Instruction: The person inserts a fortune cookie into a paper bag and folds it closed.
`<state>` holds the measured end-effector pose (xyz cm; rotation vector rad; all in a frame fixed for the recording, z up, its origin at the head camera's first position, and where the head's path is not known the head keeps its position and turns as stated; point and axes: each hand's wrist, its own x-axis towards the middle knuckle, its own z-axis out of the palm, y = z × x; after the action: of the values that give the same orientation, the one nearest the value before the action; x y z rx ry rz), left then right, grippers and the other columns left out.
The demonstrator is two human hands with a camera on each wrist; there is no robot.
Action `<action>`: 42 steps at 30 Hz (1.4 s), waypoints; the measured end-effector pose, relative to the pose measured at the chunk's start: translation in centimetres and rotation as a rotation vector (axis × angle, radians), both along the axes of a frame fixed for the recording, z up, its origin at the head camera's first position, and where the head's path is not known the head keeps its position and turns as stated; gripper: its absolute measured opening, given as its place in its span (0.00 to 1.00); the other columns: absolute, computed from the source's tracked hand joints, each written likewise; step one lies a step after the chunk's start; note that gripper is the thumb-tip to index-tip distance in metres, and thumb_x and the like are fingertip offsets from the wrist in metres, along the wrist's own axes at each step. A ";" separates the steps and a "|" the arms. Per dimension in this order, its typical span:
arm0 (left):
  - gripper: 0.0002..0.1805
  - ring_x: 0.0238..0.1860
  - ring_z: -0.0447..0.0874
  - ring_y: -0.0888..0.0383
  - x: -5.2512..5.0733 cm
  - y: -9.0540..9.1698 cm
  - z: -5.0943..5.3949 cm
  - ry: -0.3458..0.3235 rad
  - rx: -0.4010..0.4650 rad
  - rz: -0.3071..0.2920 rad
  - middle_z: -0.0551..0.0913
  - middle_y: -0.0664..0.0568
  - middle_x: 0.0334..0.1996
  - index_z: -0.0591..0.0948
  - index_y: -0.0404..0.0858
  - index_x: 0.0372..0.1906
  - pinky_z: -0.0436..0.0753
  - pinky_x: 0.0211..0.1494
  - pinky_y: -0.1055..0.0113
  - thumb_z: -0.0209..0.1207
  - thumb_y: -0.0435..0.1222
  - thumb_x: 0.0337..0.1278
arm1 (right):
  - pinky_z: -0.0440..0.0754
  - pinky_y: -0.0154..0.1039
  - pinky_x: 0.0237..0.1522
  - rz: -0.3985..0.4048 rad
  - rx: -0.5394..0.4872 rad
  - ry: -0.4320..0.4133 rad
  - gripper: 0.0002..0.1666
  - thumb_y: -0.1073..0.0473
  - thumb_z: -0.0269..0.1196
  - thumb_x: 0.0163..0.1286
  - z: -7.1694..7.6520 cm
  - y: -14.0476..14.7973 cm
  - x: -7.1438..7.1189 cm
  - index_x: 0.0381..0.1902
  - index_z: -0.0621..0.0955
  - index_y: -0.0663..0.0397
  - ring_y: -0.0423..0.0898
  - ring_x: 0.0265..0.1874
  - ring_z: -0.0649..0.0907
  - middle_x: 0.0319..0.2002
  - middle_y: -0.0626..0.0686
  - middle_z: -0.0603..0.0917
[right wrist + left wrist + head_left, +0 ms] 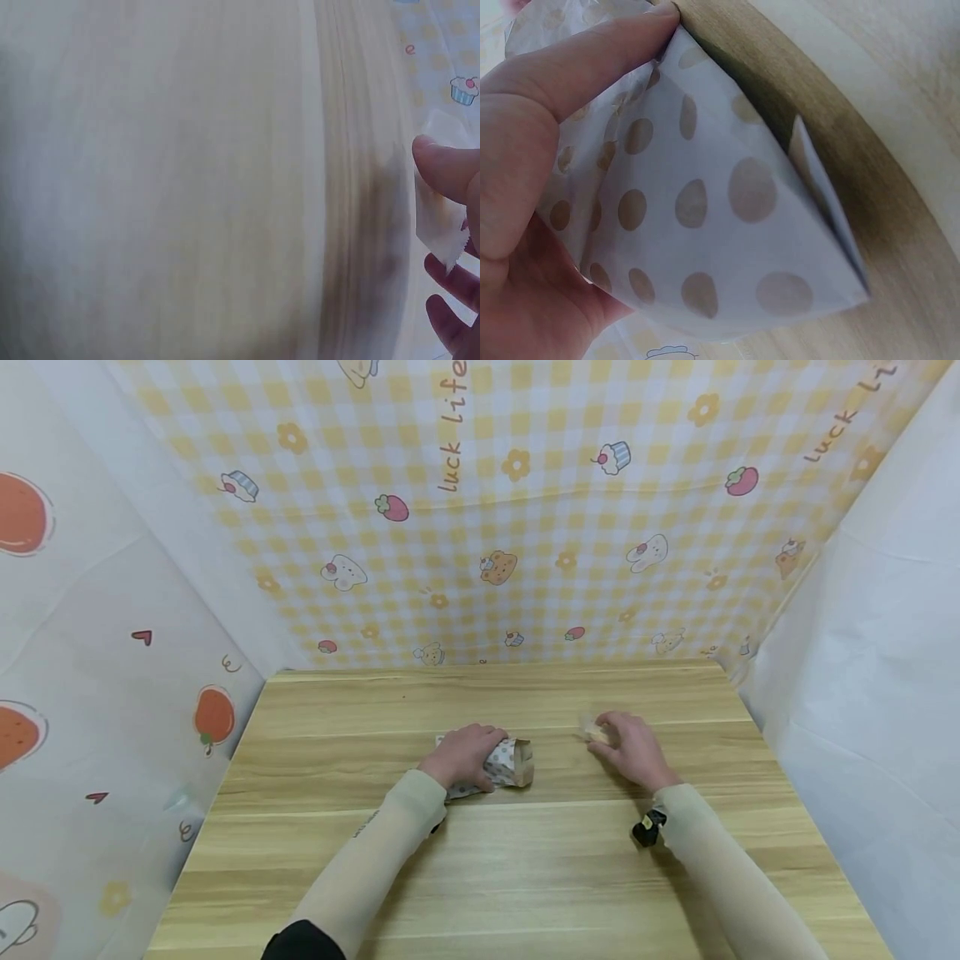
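Observation:
A white paper bag with tan polka dots (501, 763) lies on its side on the table, its brown-lined mouth open toward the right. My left hand (467, 757) grips it from above, thumb on the near side; in the left wrist view the thumb lies across the creased paper (697, 210). To the right and apart from the bag, my right hand (634, 748) holds a small translucent packet (588, 727). In the right wrist view this packet (437, 217) shows a serrated edge and is pinched by the thumb; its contents are unclear.
The wood-grain table (555, 877) reaches back to a yellow checked cloth (555, 518) hung behind it. A printed white sheet (150, 710) stands along the left side and a plain white sheet (855, 677) along the right.

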<state>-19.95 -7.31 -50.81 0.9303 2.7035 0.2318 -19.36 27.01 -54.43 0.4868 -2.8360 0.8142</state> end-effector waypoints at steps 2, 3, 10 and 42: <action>0.50 0.63 0.80 0.51 0.0 0.0 0.0 0.001 0.009 0.006 0.81 0.52 0.65 0.74 0.44 0.72 0.83 0.61 0.50 0.84 0.49 0.41 | 0.77 0.66 0.60 0.017 -0.005 0.007 0.26 0.55 0.78 0.62 0.2 -0.3 0.1 0.54 0.83 0.59 0.65 0.54 0.83 0.55 0.63 0.87; 0.50 0.63 0.80 0.51 0.0 0.0 0.0 0.000 0.010 0.007 0.81 0.52 0.66 0.74 0.44 0.72 0.83 0.62 0.50 0.84 0.49 0.41 | 0.77 0.67 0.60 0.028 -0.010 0.016 0.26 0.55 0.79 0.62 0.2 -0.4 0.1 0.54 0.83 0.59 0.65 0.54 0.83 0.55 0.63 0.87; 0.48 0.62 0.80 0.52 0.0 0.0 0.0 -0.008 0.013 0.013 0.82 0.53 0.64 0.75 0.45 0.70 0.83 0.61 0.51 0.84 0.48 0.41 | 0.82 0.61 0.56 0.106 -0.014 0.077 0.26 0.57 0.80 0.59 0.5 -1.4 0.3 0.53 0.84 0.57 0.60 0.51 0.85 0.52 0.59 0.88; 0.50 0.63 0.79 0.51 0.1 0.2 0.4 -0.029 0.002 0.036 0.80 0.52 0.66 0.73 0.46 0.72 0.82 0.63 0.50 0.84 0.49 0.40 | 0.81 0.51 0.56 0.427 0.061 0.078 0.30 0.45 0.81 0.54 1.6 -8.1 1.1 0.53 0.86 0.48 0.47 0.53 0.81 0.52 0.44 0.89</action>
<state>-19.83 -7.10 -50.45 0.8724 2.6962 0.2539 -18.23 18.94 -52.86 1.1324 -2.7264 0.7500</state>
